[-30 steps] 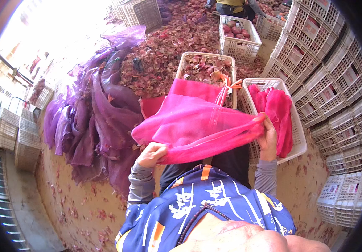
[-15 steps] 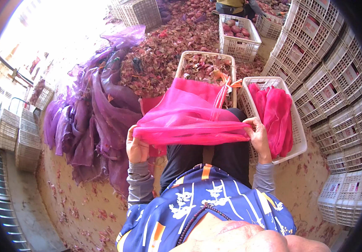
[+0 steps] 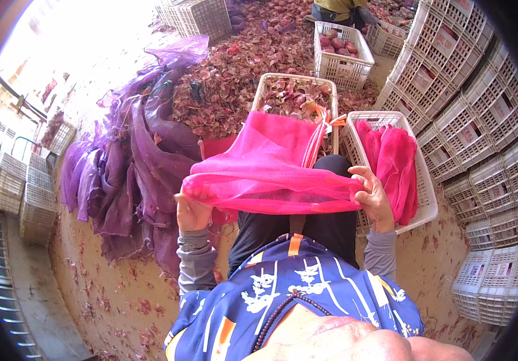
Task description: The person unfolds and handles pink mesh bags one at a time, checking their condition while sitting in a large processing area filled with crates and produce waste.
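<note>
A bright pink mesh bag (image 3: 265,174) is stretched flat between my two hands, above my knees. My left hand (image 3: 191,215) is closed on the bag's left end, with its fingertips partly covered by mesh. At the other end my right hand (image 3: 376,201) grips the edge, thumb and some fingers curled and the index finger lifted. Orange-and-white drawstrings (image 3: 325,123) hang at the far right corner of the bag. More folded pink mesh bags (image 3: 398,171) lie in a white crate (image 3: 428,210) just right of my right hand.
Ahead, a crate (image 3: 295,76) holds dry onion skins, beside a heap of skins (image 3: 241,72). Purple mesh bags (image 3: 144,156) pile up at left. A crate of red onions (image 3: 340,66) stands farther off near another person (image 3: 334,12). Stacked white crates (image 3: 469,120) line the right.
The near edge of the bag has dropped slightly and opened out. My left hand has moved a little lower and left, and my right fingers have shifted, index finger lifted.
</note>
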Tool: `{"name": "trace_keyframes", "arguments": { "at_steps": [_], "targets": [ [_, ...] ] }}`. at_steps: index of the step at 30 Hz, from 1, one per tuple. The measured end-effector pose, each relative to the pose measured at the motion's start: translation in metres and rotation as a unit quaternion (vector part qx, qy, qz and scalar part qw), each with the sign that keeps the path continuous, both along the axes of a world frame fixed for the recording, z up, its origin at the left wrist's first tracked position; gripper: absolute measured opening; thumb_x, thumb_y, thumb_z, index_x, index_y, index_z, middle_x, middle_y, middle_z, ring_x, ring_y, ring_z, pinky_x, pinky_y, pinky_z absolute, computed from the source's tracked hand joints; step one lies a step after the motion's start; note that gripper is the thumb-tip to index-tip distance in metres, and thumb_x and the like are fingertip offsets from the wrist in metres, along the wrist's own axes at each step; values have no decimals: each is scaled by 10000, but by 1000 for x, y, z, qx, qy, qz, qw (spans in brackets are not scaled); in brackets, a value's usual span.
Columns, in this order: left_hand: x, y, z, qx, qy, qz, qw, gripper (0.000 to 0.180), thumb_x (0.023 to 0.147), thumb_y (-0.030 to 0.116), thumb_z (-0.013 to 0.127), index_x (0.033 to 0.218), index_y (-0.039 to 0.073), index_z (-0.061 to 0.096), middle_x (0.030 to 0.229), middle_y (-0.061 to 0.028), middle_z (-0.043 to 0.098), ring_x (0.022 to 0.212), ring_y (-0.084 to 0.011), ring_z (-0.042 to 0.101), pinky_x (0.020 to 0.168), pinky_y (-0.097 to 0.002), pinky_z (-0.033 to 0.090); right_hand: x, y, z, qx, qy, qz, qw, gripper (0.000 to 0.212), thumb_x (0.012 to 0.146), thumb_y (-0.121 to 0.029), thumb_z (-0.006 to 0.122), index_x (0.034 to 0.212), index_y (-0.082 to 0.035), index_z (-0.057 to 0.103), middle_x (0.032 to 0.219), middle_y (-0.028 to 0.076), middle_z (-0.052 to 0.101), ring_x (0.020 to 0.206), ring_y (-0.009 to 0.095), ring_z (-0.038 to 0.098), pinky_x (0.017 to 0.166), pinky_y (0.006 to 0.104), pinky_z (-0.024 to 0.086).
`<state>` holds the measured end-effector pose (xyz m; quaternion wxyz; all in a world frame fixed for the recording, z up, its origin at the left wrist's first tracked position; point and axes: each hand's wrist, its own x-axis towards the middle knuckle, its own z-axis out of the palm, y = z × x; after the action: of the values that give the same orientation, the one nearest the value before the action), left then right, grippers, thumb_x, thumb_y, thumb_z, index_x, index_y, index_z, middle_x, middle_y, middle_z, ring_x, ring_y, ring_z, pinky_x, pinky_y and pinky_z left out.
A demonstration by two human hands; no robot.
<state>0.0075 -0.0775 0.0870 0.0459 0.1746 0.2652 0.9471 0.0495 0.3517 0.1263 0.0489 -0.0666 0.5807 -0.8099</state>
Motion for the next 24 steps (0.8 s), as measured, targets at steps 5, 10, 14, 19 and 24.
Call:
{"name": "trace_keyframes", "arguments": {
  "at_steps": [5,10,14,19,24],
  "targets": [
    [0,2,-14,-170,-50,242,954,222,882,43,649,1089,50,568,1050,-66,624,953,-148,599,876,-306,490,-7,3,-12,213,-2,-81,974,249,855,-57,667,1086,-23,579,826,16,569,647,55,510,578,196,407],
    [3,9,1,-88,-126,212,965,294,907,39,596,1199,49,556,1049,-63,634,855,-120,611,716,-254,510,-23,-8,-31,371,133,-206,896,108,825,2,643,930,-20,653,853,68,581,776,156,583,704,269,464],
    [13,13,26,-440,-57,83,892,201,928,62,539,1102,24,634,767,13,603,651,-60,524,577,-212,436,-27,15,-51,0,39,-277,960,143,899,-41,601,1037,-45,635,977,67,658,845,161,623,740,281,506],
    [12,8,9,-526,-33,-271,805,302,969,242,504,758,60,618,662,11,538,638,-72,492,594,-259,429,-27,23,-45,-276,-115,-252,920,169,950,-112,534,1099,-69,600,838,44,641,584,98,546,488,245,475],
    [23,-13,-28,-6,-85,-21,996,399,873,443,643,977,62,585,875,-61,628,758,-216,602,746,-423,513,-2,9,-9,-82,-138,44,986,247,910,-182,607,1099,-37,542,574,-29,460,392,47,336,370,204,301]
  ]
}}
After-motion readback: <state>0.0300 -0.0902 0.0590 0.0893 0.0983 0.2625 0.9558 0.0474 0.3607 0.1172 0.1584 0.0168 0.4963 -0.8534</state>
